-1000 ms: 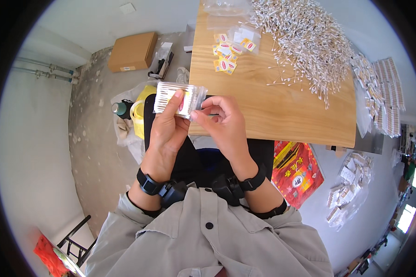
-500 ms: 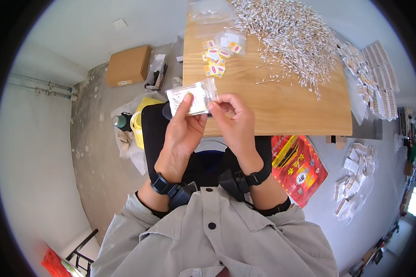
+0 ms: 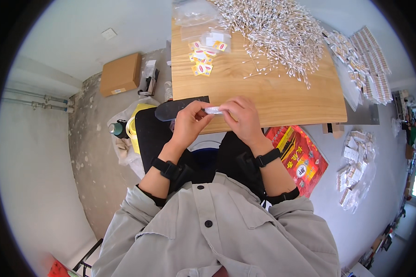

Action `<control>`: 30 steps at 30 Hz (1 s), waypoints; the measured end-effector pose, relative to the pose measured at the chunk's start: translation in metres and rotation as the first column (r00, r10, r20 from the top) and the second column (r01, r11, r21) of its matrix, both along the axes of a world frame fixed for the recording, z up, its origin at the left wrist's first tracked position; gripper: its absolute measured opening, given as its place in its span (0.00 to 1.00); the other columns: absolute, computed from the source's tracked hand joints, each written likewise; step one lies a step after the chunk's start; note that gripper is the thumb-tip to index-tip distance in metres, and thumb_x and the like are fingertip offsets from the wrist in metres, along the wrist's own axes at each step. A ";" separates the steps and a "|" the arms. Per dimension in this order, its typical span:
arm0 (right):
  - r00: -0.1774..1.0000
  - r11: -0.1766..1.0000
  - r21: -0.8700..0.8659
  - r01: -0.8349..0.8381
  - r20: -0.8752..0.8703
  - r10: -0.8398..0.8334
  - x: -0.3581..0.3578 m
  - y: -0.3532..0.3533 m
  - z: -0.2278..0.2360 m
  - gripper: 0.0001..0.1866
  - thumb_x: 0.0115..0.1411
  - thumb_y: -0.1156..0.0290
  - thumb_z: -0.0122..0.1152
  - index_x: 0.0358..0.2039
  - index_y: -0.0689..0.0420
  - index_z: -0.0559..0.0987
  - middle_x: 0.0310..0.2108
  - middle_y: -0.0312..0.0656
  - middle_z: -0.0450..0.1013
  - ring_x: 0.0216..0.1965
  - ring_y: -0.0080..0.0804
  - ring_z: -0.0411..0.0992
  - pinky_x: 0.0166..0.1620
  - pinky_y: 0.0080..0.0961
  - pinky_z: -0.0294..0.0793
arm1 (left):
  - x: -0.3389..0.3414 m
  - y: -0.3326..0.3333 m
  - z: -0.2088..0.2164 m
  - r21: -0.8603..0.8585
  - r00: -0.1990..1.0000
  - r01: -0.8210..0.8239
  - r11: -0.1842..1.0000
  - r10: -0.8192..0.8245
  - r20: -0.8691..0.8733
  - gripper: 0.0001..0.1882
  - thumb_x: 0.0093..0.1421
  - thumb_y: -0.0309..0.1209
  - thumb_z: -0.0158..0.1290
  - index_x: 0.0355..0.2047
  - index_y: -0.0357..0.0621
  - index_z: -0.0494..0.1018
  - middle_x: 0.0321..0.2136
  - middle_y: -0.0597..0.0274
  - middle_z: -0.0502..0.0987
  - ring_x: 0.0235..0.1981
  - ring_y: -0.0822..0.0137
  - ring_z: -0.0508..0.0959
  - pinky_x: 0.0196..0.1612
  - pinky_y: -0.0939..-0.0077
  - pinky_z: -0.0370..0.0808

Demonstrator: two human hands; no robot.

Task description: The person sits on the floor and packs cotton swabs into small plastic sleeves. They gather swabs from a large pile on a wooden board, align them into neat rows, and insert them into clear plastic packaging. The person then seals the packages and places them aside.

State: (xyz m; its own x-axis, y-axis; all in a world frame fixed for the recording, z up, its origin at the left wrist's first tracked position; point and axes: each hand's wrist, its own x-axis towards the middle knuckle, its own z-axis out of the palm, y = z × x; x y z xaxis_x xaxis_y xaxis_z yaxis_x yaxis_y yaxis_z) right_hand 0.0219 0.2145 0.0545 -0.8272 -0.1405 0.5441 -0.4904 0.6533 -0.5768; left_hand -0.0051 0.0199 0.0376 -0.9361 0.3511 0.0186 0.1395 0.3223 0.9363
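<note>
Just over the near edge of the wooden table (image 3: 259,104), both my hands hold a small clear zip bag of cotton swabs (image 3: 212,110), now seen nearly end-on. My left hand (image 3: 187,124) pinches its left end between thumb and fingers. At its right end, my right hand (image 3: 242,120) is closed with thumb and fingertips on the bag. A big loose heap of cotton swabs (image 3: 282,39) covers the far part of the table. Small yellow and white cards (image 3: 202,69) lie at the table's left side, beside clear plastic bags (image 3: 195,14).
Packed swab bundles (image 3: 372,69) are stacked beyond the table's right edge; more bagged packs (image 3: 353,164) lie lower right. A red printed sack (image 3: 305,166) sits below the table. On the floor at left are a cardboard box (image 3: 120,75), a yellow bag (image 3: 133,129) and a dark bottle (image 3: 119,128).
The bag has turned from showing its flat face to nearly edge-on, and both hands have come down slightly and to the right. My view has shifted a little.
</note>
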 end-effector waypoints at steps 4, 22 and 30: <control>0.973 0.956 -0.277 0.098 0.229 -0.033 0.008 -0.003 -0.017 0.07 0.53 0.77 0.65 0.33 0.56 0.79 0.31 0.40 0.72 0.36 0.40 0.72 0.39 0.33 0.71 | 0.005 0.004 -0.019 0.076 0.997 -0.017 0.997 0.011 0.076 0.12 0.57 0.23 0.61 0.42 0.39 0.76 0.26 0.65 0.78 0.26 0.77 0.76 0.32 0.81 0.75; 0.944 0.905 -0.419 0.077 0.322 0.069 0.018 0.006 -0.025 0.04 0.57 0.76 0.63 0.34 0.58 0.80 0.31 0.39 0.73 0.33 0.33 0.74 0.36 0.26 0.73 | 0.006 -0.002 -0.002 0.095 1.000 -0.024 0.995 0.025 -0.006 0.08 0.57 0.21 0.60 0.38 0.37 0.78 0.32 0.61 0.79 0.32 0.72 0.81 0.38 0.79 0.78; 0.955 0.936 -0.342 0.085 0.296 0.021 0.018 0.007 -0.026 0.04 0.56 0.75 0.64 0.33 0.57 0.80 0.30 0.41 0.73 0.33 0.37 0.74 0.36 0.27 0.72 | 0.003 -0.005 0.001 -0.053 0.982 0.061 0.997 -0.069 -0.175 0.06 0.59 0.19 0.58 0.37 0.36 0.77 0.38 0.58 0.80 0.35 0.71 0.81 0.41 0.78 0.79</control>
State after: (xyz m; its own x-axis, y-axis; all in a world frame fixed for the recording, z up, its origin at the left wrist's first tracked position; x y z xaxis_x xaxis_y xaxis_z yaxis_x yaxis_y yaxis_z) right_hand 0.0401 0.2213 0.0287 -0.9566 0.0422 0.2883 -0.2486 0.3980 -0.8831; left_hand -0.0020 0.0153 0.0387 -0.8947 0.4157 0.1631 0.3231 0.3505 0.8791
